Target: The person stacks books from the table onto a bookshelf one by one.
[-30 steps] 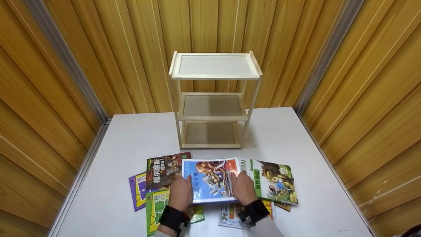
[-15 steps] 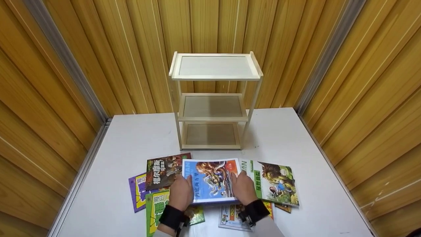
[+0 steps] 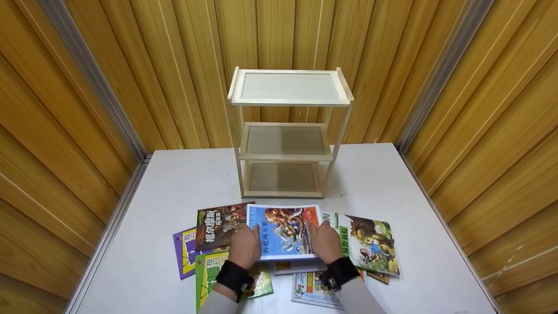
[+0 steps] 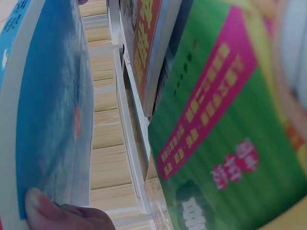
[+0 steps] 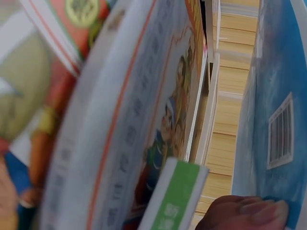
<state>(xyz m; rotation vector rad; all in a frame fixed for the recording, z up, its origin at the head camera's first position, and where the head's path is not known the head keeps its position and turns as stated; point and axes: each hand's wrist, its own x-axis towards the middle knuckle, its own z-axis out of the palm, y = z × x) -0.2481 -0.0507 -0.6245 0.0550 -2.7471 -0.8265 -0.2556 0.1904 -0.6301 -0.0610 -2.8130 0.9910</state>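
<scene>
In the head view a blue paperback book (image 3: 285, 235) with an octopus on its cover is held up off the table, tilted toward me. My left hand (image 3: 244, 245) grips its left edge, and my right hand (image 3: 327, 242) grips the right edge, thumbs on the front cover. Fingers (image 5: 249, 213) lie against the barcode side in the right wrist view. Under and around it lie a dark brown book (image 3: 220, 224), a purple book (image 3: 185, 253), a green-and-yellow book (image 3: 211, 274), a book with a lion (image 3: 370, 244) and a white-and-orange book (image 3: 311, 290).
Behind the books a three-tier wooden shelf (image 3: 285, 157) stands on the white table (image 3: 187, 179). Wood-patterned panels (image 3: 279, 35) enclose the back and both sides. A bright green book cover (image 4: 216, 120) fills the right of the left wrist view.
Both hands have lifted the blue book slightly and moved it away from me, toward the shelf. Part of another book now shows beneath its lower edge. The head view has shifted a little.
</scene>
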